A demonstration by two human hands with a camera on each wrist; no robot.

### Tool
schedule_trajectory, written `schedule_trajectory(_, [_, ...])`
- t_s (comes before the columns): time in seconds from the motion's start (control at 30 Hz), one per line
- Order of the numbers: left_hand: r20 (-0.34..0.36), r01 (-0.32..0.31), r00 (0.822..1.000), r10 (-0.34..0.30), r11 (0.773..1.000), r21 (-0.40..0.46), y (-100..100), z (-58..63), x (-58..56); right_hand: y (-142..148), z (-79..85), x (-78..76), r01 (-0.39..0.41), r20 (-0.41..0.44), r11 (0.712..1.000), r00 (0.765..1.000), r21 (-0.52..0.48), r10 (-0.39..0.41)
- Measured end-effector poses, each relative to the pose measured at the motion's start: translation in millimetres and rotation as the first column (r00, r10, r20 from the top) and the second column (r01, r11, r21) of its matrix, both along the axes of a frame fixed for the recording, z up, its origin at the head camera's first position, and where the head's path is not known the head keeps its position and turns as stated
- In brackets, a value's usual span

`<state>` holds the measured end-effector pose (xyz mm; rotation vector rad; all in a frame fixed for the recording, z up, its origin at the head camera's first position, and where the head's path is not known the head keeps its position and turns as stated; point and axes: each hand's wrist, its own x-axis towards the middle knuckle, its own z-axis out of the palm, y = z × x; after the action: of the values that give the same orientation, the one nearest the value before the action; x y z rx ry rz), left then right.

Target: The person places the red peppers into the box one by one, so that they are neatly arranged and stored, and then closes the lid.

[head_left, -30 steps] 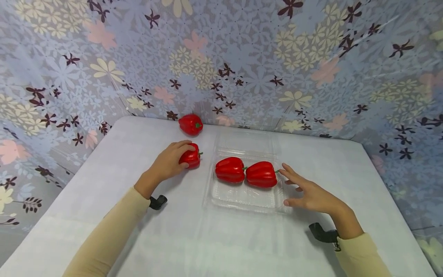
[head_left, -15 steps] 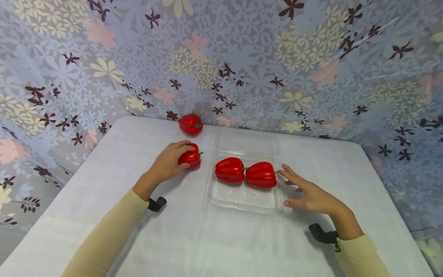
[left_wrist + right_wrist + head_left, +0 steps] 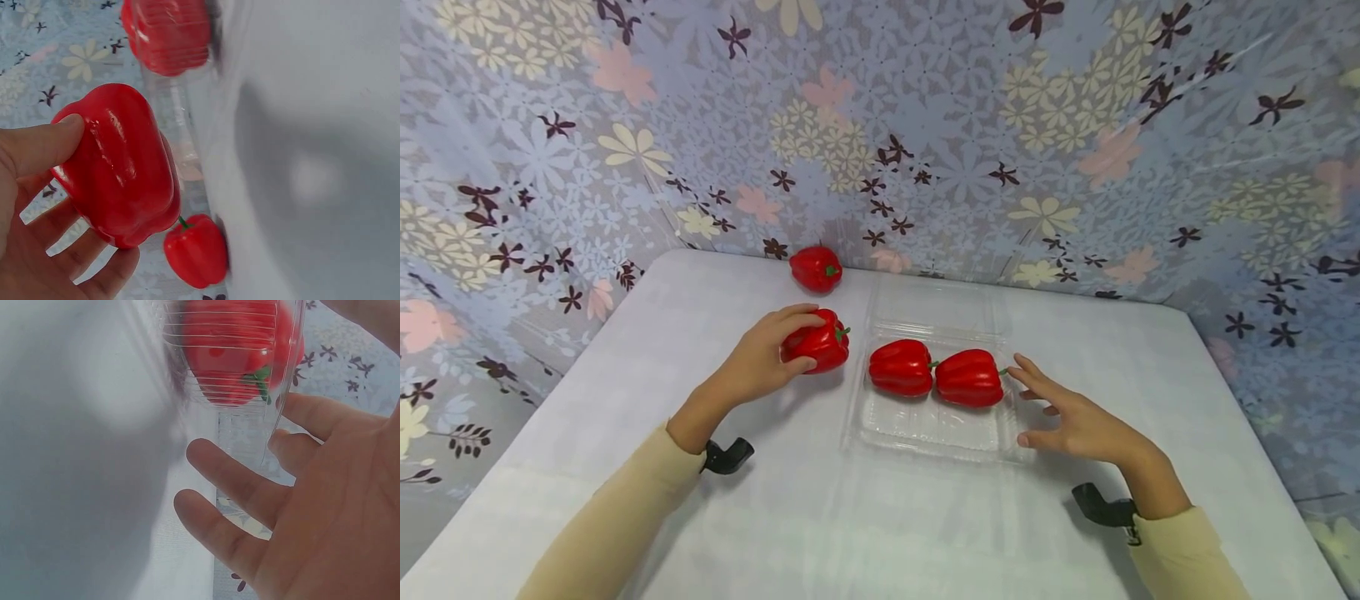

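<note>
My left hand grips a red bell pepper, thumb on one side and fingers on the other; in the left wrist view it is held up off the white table. Side by side in the back half of a clear plastic clamshell box lie two more red bell peppers, the left one and the right one. At the box's right side is my right hand, its fingers spread and holding nothing. Its fingertips are right at the clear wall in the right wrist view.
Another red bell pepper lies at the table's back edge, behind my left hand. The box's lid is folded open toward the back. A flowered cloth hangs behind the white table.
The bell pepper in my left hand has come up off the table and slightly toward the box, turning a little. My right hand and the boxed peppers have stayed put.
</note>
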<state>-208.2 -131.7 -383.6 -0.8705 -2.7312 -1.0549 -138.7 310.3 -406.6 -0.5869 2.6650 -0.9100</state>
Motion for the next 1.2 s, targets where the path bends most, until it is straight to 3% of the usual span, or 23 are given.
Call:
schedule_trajectory(0.4, [-0.092,0.104,0.991,-0.098,0.993,0.055,11.7,13.9,6.8,-0.1,0.0,-1.6,0.003,-0.006,1.0,1.0,-0.004,-0.003])
schedule_trajectory(0.57, [-0.099,0.125,0.988,-0.119,0.991,0.054,18.3,20.7,13.1,0.1,-0.1,-1.3,0.003,0.009,1.0,1.0,-0.008,-0.003])
schedule_trajectory(0.87, [-0.091,0.184,0.978,-0.186,0.983,-0.025,33.9,32.0,28.4,-1.6,-2.3,-3.1,0.004,0.013,1.0,1.0,-0.005,-0.004])
schedule_trajectory(1.2, [-0.108,0.224,0.968,-0.228,0.973,-0.047,48.2,30.8,37.3,-2.1,0.0,-0.9,0.002,0.004,1.0,1.0,0.005,-0.002])
